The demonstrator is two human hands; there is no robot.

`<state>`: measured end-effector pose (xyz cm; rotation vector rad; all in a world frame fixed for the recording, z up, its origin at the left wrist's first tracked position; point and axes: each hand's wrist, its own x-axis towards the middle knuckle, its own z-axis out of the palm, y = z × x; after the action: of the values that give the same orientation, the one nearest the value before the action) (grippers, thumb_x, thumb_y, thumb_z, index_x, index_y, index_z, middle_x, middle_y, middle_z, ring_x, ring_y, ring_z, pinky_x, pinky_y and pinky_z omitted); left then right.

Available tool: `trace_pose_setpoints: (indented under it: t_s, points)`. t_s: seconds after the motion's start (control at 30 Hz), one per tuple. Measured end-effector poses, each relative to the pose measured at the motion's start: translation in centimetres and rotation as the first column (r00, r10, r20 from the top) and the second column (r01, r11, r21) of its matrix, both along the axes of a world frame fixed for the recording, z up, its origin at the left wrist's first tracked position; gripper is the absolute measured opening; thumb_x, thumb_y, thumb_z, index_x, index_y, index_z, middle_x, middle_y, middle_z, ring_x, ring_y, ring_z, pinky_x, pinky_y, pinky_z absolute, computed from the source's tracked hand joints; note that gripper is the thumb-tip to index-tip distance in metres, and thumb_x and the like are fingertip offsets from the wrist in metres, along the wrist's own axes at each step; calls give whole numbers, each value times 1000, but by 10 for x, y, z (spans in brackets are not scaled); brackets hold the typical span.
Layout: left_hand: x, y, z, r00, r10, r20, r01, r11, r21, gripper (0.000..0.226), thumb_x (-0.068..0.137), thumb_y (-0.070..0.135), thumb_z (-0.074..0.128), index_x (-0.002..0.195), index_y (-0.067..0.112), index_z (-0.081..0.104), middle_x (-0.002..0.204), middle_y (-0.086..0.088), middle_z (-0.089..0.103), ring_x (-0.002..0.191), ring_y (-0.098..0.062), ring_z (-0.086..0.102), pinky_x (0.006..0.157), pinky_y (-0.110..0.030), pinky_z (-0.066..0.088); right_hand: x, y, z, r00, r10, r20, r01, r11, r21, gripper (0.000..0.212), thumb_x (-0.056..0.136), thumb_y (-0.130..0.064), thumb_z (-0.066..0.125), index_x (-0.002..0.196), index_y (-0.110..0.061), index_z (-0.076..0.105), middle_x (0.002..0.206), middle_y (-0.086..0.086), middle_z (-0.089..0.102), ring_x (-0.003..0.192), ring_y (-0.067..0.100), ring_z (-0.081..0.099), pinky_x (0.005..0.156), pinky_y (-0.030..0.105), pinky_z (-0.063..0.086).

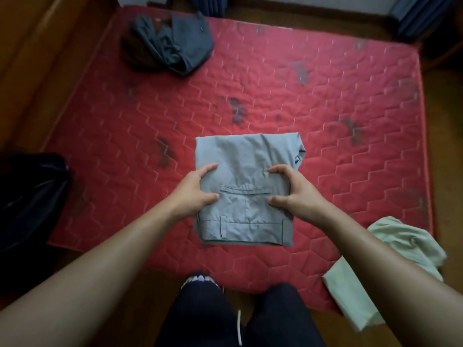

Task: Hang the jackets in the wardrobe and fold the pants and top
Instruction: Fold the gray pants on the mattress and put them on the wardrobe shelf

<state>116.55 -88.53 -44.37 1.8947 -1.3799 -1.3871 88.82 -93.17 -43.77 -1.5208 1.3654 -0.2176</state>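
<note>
Folded pants (pixel 246 156) lie mid-front on mattress (pixel 120 116), long axis running away from its near edge. Left hand (pixel 196 190) and right hand (pixel 294 192) clamp opposite side edges, fingers curled, equally close.

Folded grey pants (pixel 246 169) gripped on a red mattress (pixel 338 101).
The pants are held at the left edge by the left hand (pixel 194 190) and at the right edge by the right hand (pixel 293 191), with fingers and thumbs curled onto the cloth. A crumpled dark blue garment (pixel 175 43) is seen far left, a pale green top (pixel 390 254) near right, and a black bag (pixel 27 196) beside the mattress at left.
</note>
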Motion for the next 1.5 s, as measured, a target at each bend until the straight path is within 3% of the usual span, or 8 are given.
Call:
trace_pose_setpoints:
  t_s: [0.2, 0.4, 0.57, 0.77, 1.07, 1.33, 1.43, 1.5]
  points:
    - [28, 66, 45, 979, 184, 89, -184, 983, -4, 84, 75, 16, 84, 148, 32, 46, 143, -3, 51, 123, -16, 58, 108, -38, 47, 34, 11, 40, 976, 219, -15, -219, 969, -118, 72, 71, -32, 83, 132, -47, 48, 131, -7, 51, 121, 17, 53, 104, 41, 47]
    - [42, 160, 61, 872, 461, 165, -466, 885, -14, 84, 75, 24, 85, 146, 42, 45, 144, -3, 48, 128, -19, 52, 113, -37, 41, 85, 27, 57, 854, 519, -31, -517, 841, -163, 72, 73, -38, 83, 135, -46, 47, 131, -7, 53, 120, 18, 54, 103, 42, 47]
    - [49, 253, 87, 709, 692, 131, -688, 721, -81, 80, 81, 15, 82, 149, 33, 44, 146, 5, 46, 129, -11, 50, 105, -24, 41, 154, 66, 84, 688, 725, -15, -715, 674, -188, 75, 74, -36, 82, 139, -43, 46, 130, -5, 53, 115, 17, 56, 96, 38, 51]
    - [60, 375, 122, 418, 905, 72, -904, 423, -64, 77, 86, 22, 79, 150, 41, 39, 144, 8, 42, 128, -12, 47, 105, -34, 47, 259, 145, 110, 398, 917, 0, -897, 389, -212, 73, 78, -31, 82, 141, -40, 46, 131, -3, 53, 116, 18, 56, 96, 38, 52]
    - [97, 567, 129, 63, 998, 29, -995, 65, -70, 77, 86, 28, 79, 150, 40, 37, 147, 11, 40, 132, -11, 46, 111, -39, 45, 407, 322, 117, 32, 999, 35, -975, 39, -219, 71, 82, -29, 80, 142, -40, 44, 140, -8, 48, 124, 15, 50, 100, 29, 47]
    - [151, 690, 138, -147, 989, 25, -983, -143, -118, 74, 88, 17, 76, 150, 36, 39, 141, 11, 42, 125, -11, 49, 101, -28, 49, 515, 457, 121, -137, 986, 96, -977, -119, -177, 70, 80, -31, 81, 137, -47, 43, 143, -7, 45, 129, 19, 49, 104, 42, 52]
    - [171, 714, 139, -214, 977, 16, -968, -209, -138, 70, 89, 15, 75, 144, 41, 40, 134, 14, 41, 122, -9, 50, 89, -14, 49, 555, 488, 123, -196, 975, 102, -970, -178, -168, 67, 83, -26, 80, 135, -48, 44, 141, -7, 45, 126, 19, 50, 100, 37, 54]
    - [186, 726, 139, -274, 962, 9, -953, -270, -138, 70, 89, 15, 75, 145, 39, 40, 133, 14, 40, 122, -10, 48, 91, -16, 48, 587, 508, 124, -246, 965, 95, -958, -227, -173, 67, 84, -24, 80, 136, -46, 44, 140, -6, 45, 124, 18, 51, 96, 32, 55]
